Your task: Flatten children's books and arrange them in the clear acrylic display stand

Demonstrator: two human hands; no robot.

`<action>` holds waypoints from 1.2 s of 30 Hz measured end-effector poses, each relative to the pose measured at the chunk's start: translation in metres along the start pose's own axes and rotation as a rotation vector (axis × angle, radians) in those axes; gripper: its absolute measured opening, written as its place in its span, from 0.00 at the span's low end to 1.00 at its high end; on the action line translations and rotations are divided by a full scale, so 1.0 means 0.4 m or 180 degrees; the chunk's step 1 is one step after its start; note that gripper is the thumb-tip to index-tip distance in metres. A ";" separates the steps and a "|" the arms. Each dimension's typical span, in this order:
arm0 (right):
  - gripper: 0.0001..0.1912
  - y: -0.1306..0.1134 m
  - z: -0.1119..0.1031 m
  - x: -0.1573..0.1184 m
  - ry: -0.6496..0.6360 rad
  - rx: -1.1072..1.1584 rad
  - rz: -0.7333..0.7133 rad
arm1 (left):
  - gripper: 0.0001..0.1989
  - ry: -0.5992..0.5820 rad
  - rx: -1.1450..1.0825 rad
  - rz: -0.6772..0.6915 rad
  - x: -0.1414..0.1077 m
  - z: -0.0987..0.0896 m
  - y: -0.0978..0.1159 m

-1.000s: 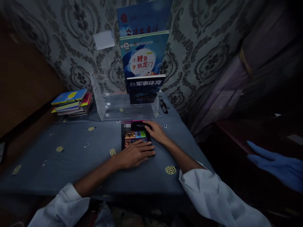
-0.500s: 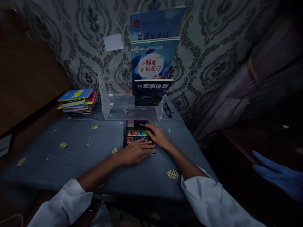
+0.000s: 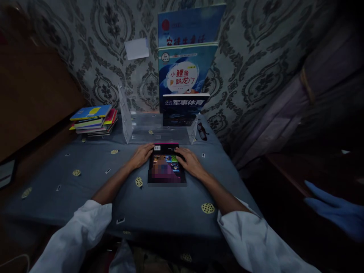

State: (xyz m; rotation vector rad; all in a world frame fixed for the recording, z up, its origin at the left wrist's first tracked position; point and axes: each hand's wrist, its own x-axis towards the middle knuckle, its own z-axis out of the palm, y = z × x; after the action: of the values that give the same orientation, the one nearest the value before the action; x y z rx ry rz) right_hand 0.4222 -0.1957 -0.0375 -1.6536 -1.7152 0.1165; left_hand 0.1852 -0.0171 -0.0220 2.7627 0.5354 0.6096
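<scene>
A dark book [image 3: 166, 149] lies flat on the cloth-covered table, its back cover up, with a barcode at the top left and rows of small colourful pictures. Part of the cover is blurred out. The fingertips of my left hand [image 3: 142, 155] touch the book's upper left corner, fingers stretched. On the opposite side, my right hand [image 3: 190, 162] rests its outstretched fingers over the right edge. Just behind the book stands a clear acrylic rack [image 3: 142, 134]; several upright books, among them a dark magazine [image 3: 183, 112] in front, fill its right part.
To the left is a stack of books [image 3: 93, 120]. Eyeglasses [image 3: 202, 131] lie right of the rack. A white card [image 3: 137, 49] is on the patterned wall. A blue glove-like shape [image 3: 335, 208] shows at the far right, beside a tied curtain [image 3: 284, 110].
My left hand has moved from lying across the book's lower part up and left to its upper left corner, uncovering the cover. My right hand stays at the right edge.
</scene>
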 end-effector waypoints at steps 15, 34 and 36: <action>0.20 -0.018 0.007 -0.009 -0.0115 0.0057 0.0164 | 0.19 0.0084 0.0036 0.0454 -0.187 -0.038 0.116; 0.22 -0.062 0.051 -0.034 0.0028 -0.0252 0.0272 | 0.18 -0.0077 0.0291 0.1015 -0.333 -0.083 0.275; 0.22 -0.073 0.054 -0.042 0.0057 -0.0346 0.0295 | 0.19 -0.0186 0.0323 0.1031 -0.327 -0.079 0.290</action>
State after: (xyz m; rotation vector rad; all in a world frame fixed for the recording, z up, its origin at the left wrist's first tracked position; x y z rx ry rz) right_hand 0.3844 -0.2065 -0.0449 -1.8091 -1.6574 0.0530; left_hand 0.0950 -0.1688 -0.0023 2.9791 0.1069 0.5804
